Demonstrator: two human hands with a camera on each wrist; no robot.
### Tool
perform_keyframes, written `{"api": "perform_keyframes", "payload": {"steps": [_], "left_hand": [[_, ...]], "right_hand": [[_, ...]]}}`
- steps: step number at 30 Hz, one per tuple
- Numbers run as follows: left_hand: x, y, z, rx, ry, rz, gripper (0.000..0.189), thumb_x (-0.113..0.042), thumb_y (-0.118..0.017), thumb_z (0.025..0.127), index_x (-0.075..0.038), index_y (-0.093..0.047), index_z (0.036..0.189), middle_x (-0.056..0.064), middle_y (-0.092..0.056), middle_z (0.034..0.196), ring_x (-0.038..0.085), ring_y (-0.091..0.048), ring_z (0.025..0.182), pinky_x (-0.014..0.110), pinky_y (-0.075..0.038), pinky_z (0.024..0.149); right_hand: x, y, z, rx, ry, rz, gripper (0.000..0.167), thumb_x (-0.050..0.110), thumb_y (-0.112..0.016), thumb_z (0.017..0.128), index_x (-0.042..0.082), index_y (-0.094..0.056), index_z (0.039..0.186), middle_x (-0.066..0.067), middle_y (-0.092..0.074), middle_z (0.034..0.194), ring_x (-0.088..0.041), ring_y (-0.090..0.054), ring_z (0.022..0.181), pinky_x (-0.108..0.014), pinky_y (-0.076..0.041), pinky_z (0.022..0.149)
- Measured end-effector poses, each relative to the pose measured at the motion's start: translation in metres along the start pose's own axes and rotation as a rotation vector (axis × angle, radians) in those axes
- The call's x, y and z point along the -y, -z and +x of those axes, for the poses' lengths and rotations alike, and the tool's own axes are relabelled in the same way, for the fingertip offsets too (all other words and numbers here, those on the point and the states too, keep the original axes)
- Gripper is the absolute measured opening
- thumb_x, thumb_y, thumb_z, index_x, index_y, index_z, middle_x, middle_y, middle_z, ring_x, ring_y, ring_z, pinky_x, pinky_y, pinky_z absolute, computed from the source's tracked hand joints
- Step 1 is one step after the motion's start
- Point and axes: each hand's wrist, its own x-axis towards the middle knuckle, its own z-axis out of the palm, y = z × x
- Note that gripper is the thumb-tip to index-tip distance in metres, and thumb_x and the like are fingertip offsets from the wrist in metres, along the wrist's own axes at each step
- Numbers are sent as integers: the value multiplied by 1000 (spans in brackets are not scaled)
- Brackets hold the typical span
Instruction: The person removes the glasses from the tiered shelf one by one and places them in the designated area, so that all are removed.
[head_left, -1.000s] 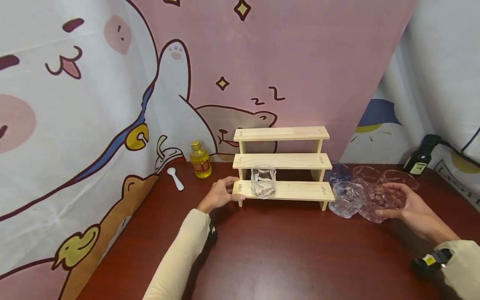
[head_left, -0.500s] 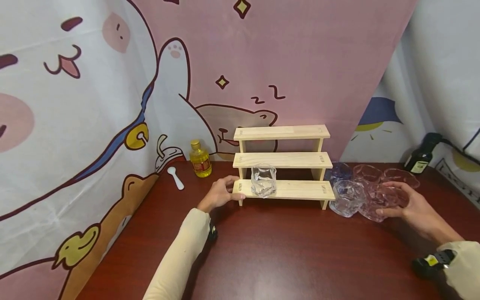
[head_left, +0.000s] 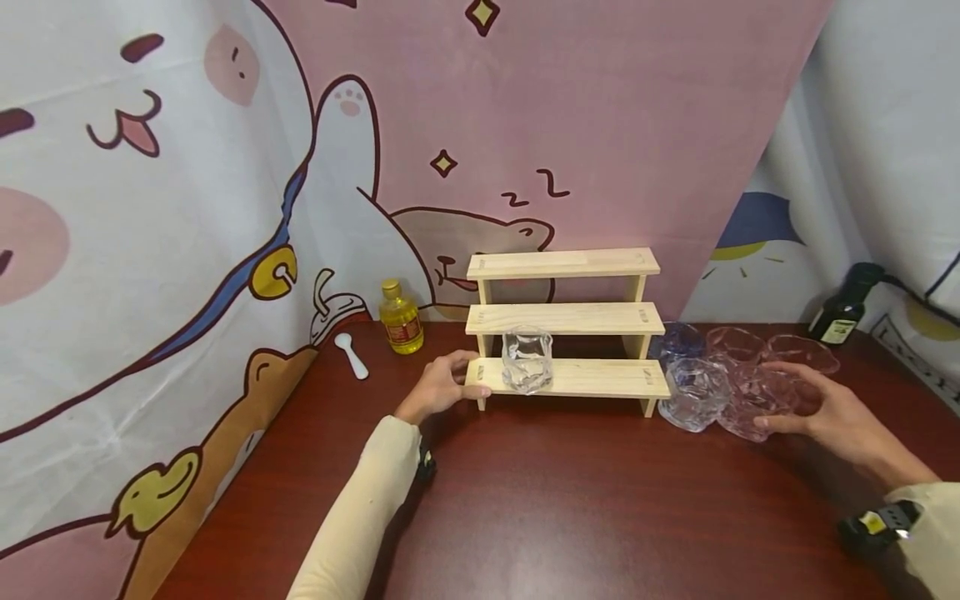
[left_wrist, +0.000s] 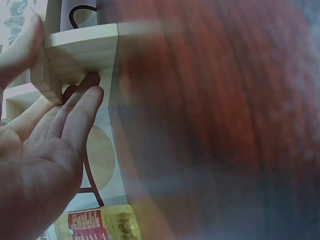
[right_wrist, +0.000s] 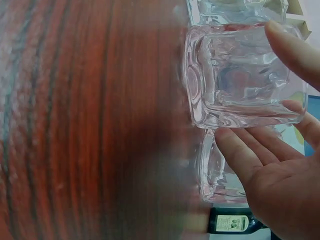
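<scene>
A three-tier wooden stand [head_left: 600, 377] is on the table, with a clear glass [head_left: 527, 362] on its lowest step. My left hand [head_left: 438, 387] holds the left end of that step, the thumb at the front and the other fingers [left_wrist: 82, 112] behind the wood. To the right of the stand, several wavy glasses are close together. My right hand [head_left: 840, 412] grips the front pink-tinted glass [right_wrist: 240, 75], thumb on one side and fingers on the other. Beside it are another clear glass [head_left: 693, 396] and, behind, a bluish glass [head_left: 678, 340] and a pinkish glass [head_left: 802, 354].
A small bottle of yellow oil [head_left: 402, 321] and a white spoon [head_left: 351, 357] lie left of the stand. At the back right corner is a dark bottle [head_left: 842, 312]. A cartoon-printed cloth [head_left: 637, 125] hangs behind the brown table [head_left: 570, 500].
The right wrist has shifted slightly to the right, its fingers remaining about the pink glass. The left hand stays at the stand, and the glasses keep their places.
</scene>
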Motion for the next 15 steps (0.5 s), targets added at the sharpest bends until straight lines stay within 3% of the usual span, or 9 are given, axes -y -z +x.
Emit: {"api": "perform_keyframes", "payload": {"steps": [3, 6, 9, 15], "left_hand": [[0, 0, -1, 4, 0, -12, 65, -15, -86, 80, -10, -58, 138, 12, -64, 136, 31, -62, 127, 44, -54, 102], [0, 0, -1, 8, -4, -19, 65, -15, -86, 80, -10, -58, 138, 13, -63, 137, 32, -61, 128, 45, -54, 103], [0, 1, -2, 10, -5, -20, 65, -14, -86, 80, -9, -58, 138, 13, -63, 137, 32, -61, 128, 45, -53, 103], [-1, 1, -2, 16, -29, -30, 66, -13, -85, 80, -6, -56, 139, 15, -61, 139, 35, -61, 128, 45, -54, 102]], "right_hand": [[0, 2, 2, 29, -25, -28, 101, 39, -85, 80, 2, -28, 155, -45, -45, 138, -20, -67, 102, -37, -55, 73], [2, 4, 3, 64, -45, -47, 106, 44, -83, 80, 3, -24, 157, -45, -40, 142, -59, -50, 119, -61, -51, 80], [4, 7, 4, 94, -59, -49, 106, 44, -82, 81, 4, -21, 158, -45, -37, 144, -62, -45, 122, -70, -46, 84], [7, 9, 2, 78, -30, -118, 106, 42, -84, 79, 3, -24, 158, -45, -39, 142, -61, -48, 117, -67, -47, 80]]}}
